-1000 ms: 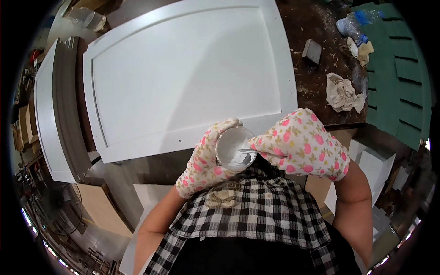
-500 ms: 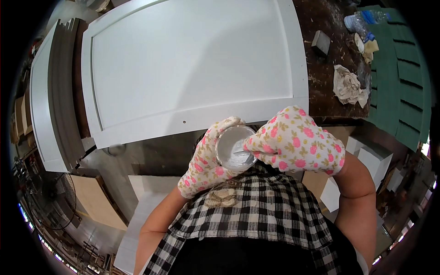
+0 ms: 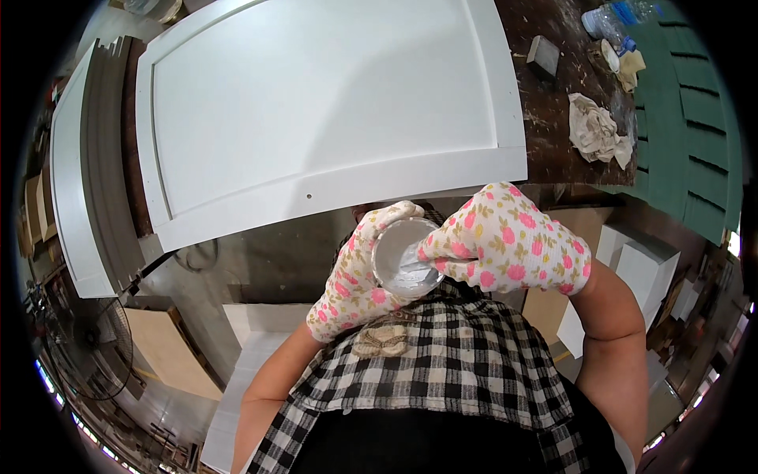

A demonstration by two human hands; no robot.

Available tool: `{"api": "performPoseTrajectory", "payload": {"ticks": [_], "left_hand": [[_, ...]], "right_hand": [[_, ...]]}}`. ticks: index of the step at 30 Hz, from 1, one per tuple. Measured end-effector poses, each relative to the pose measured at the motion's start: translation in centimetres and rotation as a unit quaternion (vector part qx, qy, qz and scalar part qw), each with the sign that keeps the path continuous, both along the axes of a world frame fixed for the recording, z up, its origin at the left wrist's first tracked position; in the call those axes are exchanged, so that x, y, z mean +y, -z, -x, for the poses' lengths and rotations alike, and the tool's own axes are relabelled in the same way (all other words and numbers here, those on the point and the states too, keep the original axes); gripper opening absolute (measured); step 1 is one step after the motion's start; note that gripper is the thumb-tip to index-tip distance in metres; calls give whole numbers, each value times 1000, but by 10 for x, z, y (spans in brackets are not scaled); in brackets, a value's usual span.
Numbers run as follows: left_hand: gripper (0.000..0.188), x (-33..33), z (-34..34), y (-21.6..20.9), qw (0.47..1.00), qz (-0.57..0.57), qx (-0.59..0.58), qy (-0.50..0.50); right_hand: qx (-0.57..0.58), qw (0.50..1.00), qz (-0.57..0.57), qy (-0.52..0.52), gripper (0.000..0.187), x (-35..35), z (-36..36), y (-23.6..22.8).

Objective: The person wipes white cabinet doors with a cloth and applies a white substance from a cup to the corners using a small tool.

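Note:
In front of my checked apron, my left hand (image 3: 355, 276), in a flowered glove, wraps around a small round cup (image 3: 388, 245). White paste (image 3: 412, 276) coats the cup's inside and lies thicker toward its lower right. My right hand (image 3: 509, 241), gloved the same way, is closed with its fingertips at the cup's right rim, pointing into it. Whatever those fingers pinch is hidden by the glove and the paste. Just beyond my hands lies a large white panel (image 3: 332, 103) with a raised frame and a small hole in its near edge.
The panel rests on a dark worktable (image 3: 545, 118). On its right are a grey block (image 3: 543, 58), a crumpled cloth (image 3: 598, 130) and plastic bottles (image 3: 608, 28). Stacked panels (image 3: 79, 174) stand left, a fan (image 3: 91, 336) lower left, green slatted pieces (image 3: 695, 118) right.
The panel and table sit slightly higher and further left in view. My hands keep almost the same place at the cup, and the paste inside looks slightly shifted.

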State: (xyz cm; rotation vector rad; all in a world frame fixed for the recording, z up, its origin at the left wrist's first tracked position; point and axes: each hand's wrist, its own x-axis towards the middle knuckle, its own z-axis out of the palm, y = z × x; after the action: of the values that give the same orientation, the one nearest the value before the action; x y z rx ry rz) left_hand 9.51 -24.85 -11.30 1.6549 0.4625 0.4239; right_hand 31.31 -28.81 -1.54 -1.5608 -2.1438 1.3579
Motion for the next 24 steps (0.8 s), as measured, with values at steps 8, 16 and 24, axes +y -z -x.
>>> {"api": "performPoseTrajectory", "payload": {"ticks": [8, 16, 24], "left_hand": [[86, -7, 5, 16, 999, 42, -20, 9], [85, 0, -13, 3, 999, 27, 21, 35], [84, 11, -31, 4, 996, -48, -21, 75]], "right_hand": [[106, 988, -23, 106, 18, -17, -5, 2], [244, 878, 123, 393, 20, -73, -30, -3], [255, 729, -125, 623, 26, -149, -28, 76]]}}
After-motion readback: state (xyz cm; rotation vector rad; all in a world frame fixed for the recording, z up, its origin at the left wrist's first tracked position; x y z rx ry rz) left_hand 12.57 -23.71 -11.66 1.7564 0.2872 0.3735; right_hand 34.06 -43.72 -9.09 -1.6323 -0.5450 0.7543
